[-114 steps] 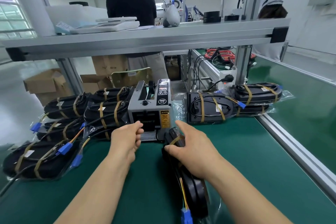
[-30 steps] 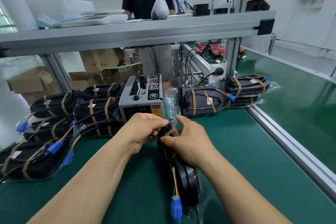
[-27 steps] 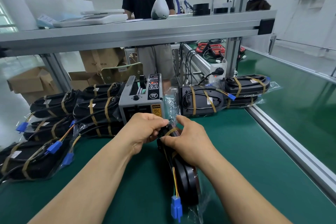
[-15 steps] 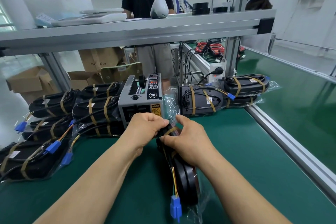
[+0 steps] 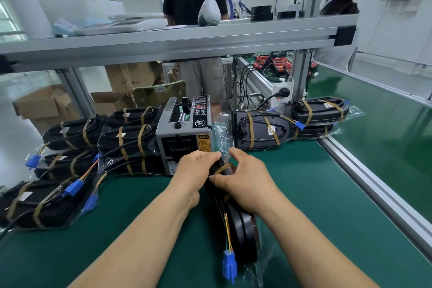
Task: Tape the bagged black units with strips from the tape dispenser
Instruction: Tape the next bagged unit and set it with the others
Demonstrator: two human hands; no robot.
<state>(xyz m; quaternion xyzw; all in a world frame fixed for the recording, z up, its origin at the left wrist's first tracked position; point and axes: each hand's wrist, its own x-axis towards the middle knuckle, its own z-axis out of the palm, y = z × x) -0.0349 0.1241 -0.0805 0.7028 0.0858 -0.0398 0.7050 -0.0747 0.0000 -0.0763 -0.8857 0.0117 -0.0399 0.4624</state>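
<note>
Bagged black unit (image 5: 243, 234) is gripped at its far end by left hand (image 5: 196, 170) and right hand (image 5: 245, 182). "CAUTION" and "SEMI" are printed on tape dispenser (image 5: 184, 133)

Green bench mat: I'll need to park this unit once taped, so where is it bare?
Bare: green mat between the right hand and the aluminium side rail. Crowded: taped black bagged units left of the grey tape dispenser and behind right.

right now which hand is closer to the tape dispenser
Left. The left hand is right in front of the tape dispenser, gripping the bagged black unit. The right hand grips the same unit, off to the right and nearer the person.
</note>
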